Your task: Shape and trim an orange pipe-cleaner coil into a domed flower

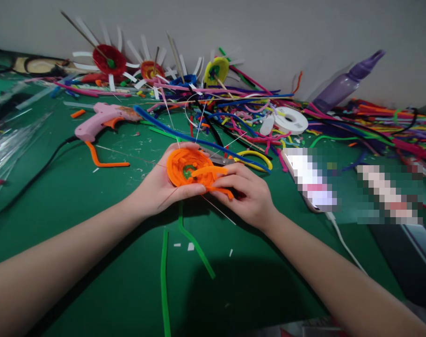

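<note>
My left hand (156, 182) is closed around the left side of an orange coiled pipe-cleaner disc (176, 171), its thumb along the near rim. The disc has a green centre, and thin pale wires stick out around it. At its right edge, my right hand (251, 194) pinches an orange pipe-cleaner strip (209, 171) that lies across the coil; another orange end pokes out below the fingers. Scissors with yellow handles (265, 159) lie just behind, partly hidden by my right hand. A long blue pipe cleaner (177, 131) crosses the table beyond the disc.
A pink glue gun (102, 117) with a black cord lies left. Green pipe cleaners (165, 281) lie nearest me. Behind are finished wheel shapes (109, 61), piled pipe cleaners, a white spool (300, 122) and a purple bottle (339, 91). A phone (309, 180) with a cable lies right.
</note>
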`<move>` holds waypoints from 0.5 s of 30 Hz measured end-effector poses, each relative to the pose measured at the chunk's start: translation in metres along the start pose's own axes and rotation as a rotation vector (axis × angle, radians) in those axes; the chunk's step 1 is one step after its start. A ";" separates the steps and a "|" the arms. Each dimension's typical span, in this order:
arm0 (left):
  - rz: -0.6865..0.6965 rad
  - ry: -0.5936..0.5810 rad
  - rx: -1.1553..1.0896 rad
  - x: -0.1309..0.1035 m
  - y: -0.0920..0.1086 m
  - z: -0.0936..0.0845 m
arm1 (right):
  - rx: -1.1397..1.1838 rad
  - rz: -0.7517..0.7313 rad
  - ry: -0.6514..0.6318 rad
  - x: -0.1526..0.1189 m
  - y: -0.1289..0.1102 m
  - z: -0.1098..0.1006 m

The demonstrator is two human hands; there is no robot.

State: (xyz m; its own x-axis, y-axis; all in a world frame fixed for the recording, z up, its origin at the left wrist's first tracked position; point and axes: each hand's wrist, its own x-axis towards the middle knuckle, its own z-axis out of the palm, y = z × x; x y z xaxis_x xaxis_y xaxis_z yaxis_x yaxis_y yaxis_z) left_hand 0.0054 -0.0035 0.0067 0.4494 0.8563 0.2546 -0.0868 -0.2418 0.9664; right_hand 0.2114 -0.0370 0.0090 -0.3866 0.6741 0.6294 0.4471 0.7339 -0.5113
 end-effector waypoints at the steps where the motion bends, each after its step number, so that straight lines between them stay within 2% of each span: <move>1: -0.009 0.009 -0.002 0.000 -0.001 0.000 | -0.006 -0.005 0.005 0.000 0.000 0.000; 7: -0.048 0.042 -0.023 -0.001 -0.001 0.000 | -0.024 -0.013 0.002 0.001 -0.004 -0.001; 15: -0.064 0.004 -0.051 -0.002 0.006 0.005 | -0.045 -0.013 0.008 0.001 -0.004 -0.001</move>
State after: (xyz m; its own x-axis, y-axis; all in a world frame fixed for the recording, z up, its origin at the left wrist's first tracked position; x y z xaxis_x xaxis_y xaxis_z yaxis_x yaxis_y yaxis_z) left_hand 0.0087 -0.0088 0.0114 0.4517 0.8712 0.1925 -0.1033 -0.1632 0.9812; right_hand 0.2099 -0.0391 0.0121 -0.3864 0.6636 0.6406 0.4782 0.7380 -0.4761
